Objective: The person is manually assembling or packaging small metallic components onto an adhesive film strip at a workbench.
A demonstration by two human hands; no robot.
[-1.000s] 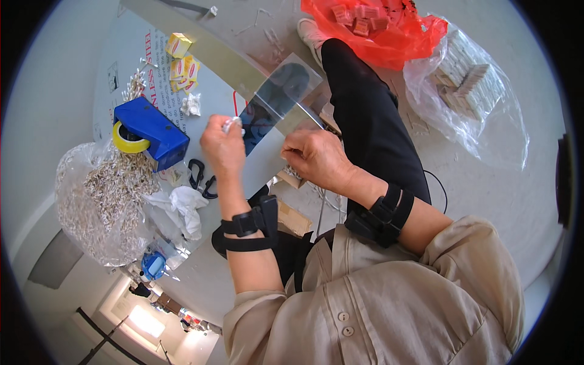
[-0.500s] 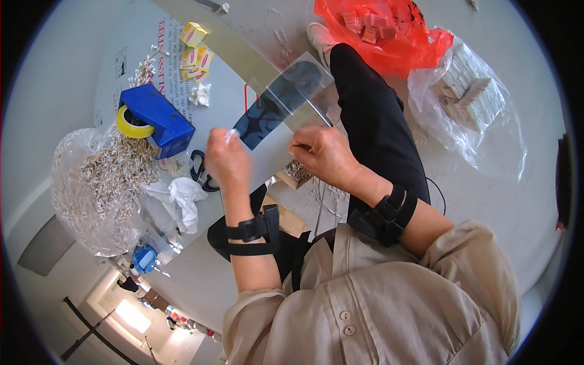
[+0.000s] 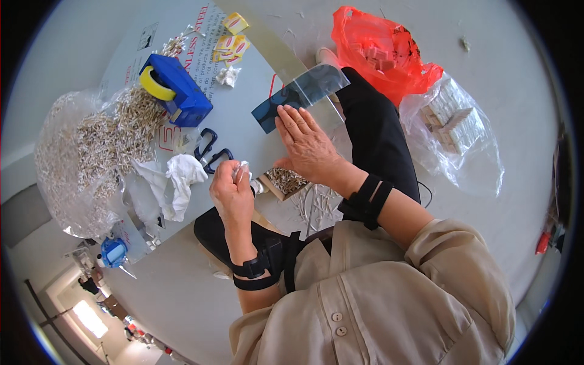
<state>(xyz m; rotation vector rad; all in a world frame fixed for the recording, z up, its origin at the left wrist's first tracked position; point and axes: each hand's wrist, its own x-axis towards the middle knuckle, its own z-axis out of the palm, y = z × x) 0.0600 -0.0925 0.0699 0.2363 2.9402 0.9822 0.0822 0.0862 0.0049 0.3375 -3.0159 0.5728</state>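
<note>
My left hand (image 3: 232, 193) is closed around a crumpled white tissue (image 3: 241, 170), close to the table's near edge. My right hand (image 3: 307, 146) lies flat with fingers stretched out, its fingertips at the edge of a dark translucent film sheet (image 3: 267, 117). Whether they press on the film I cannot tell. The sheet runs across the table edge toward my knee, and its far end looks clearer. Scissors with dark blue handles (image 3: 210, 149) rest on the table just beyond my left hand; their blades are hard to make out.
On the left stand a blue tape dispenser (image 3: 188, 97) and a clear bag of cotton swabs (image 3: 91, 152), with white cloth (image 3: 182, 182) nearby. Small yellow boxes (image 3: 231, 45) lie farther back. Below the table edge is a box of swabs (image 3: 283, 182). Red (image 3: 420, 73) and clear bags (image 3: 474, 149) hold small packs.
My right hand has gone from closed fingers to a flat, open hand by the film. My left hand has come closer to my body with the tissue. The whole view has shifted somewhat.
</note>
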